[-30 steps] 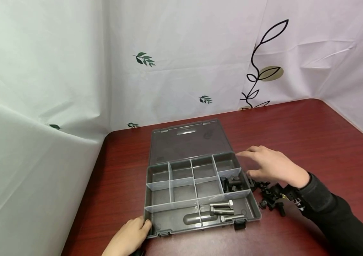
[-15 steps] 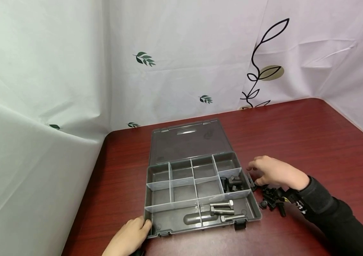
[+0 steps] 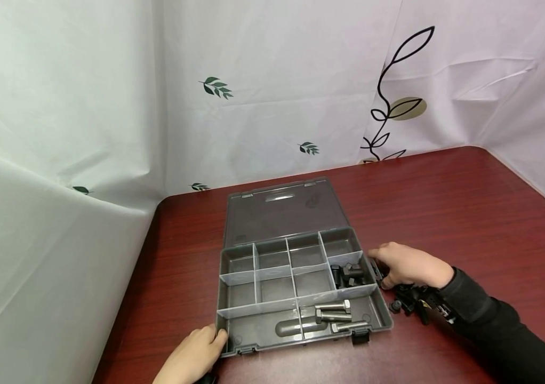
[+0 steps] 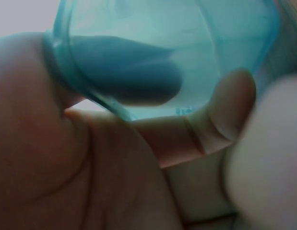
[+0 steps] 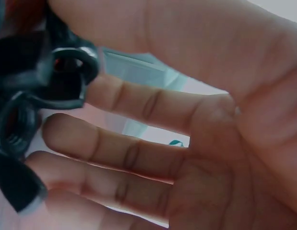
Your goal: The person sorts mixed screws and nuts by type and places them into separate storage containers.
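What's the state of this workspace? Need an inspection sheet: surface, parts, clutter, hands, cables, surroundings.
Surface: reddish-brown table, wood-look top.
Job's things: divided case open, lid folded back onto the table; three silver bolts in its front right compartment, black fasteners in the compartment just behind.
Clutter: loose black parts heaped beside the case's right side.
Left hand: grips the case's front left corner.
Right hand: at the near-case end of the heap; can't tell if it grips a part.
Cables: nothing seen.
Surroundings: white sheeting with leaf prints behind and at both sides.
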Demonstrator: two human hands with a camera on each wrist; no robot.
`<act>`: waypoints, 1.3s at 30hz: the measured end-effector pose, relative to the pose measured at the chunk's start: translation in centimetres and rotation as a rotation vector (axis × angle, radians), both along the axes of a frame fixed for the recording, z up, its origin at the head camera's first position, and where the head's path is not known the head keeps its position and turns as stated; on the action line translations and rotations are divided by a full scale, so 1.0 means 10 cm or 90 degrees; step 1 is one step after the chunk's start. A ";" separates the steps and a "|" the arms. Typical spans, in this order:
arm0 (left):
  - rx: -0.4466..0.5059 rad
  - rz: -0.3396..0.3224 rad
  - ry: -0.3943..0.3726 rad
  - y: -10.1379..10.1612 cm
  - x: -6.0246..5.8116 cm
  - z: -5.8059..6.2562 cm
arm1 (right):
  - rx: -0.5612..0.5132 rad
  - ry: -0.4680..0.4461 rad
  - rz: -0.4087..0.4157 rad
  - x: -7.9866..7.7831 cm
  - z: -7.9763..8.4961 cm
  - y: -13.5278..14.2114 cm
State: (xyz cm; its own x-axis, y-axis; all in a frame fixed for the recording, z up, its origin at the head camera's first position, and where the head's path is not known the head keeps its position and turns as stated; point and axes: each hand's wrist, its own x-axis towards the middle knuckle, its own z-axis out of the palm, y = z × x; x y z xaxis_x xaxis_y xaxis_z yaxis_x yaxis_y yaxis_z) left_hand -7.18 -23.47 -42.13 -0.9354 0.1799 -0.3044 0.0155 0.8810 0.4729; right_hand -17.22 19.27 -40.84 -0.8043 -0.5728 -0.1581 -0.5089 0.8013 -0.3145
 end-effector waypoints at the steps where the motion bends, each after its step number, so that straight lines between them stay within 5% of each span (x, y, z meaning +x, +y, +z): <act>1: 0.000 0.000 0.000 0.00 0.00 0.00 | 0.001 0.000 0.001 0.00 -0.01 0.00; 20: -0.001 0.000 0.003 0.02 -0.01 0.01 | -0.022 -0.031 0.047 -0.06 -0.05 0.02; 39: 0.003 0.004 -0.006 0.01 0.01 0.02 | 0.003 0.031 0.038 -0.08 0.04 0.06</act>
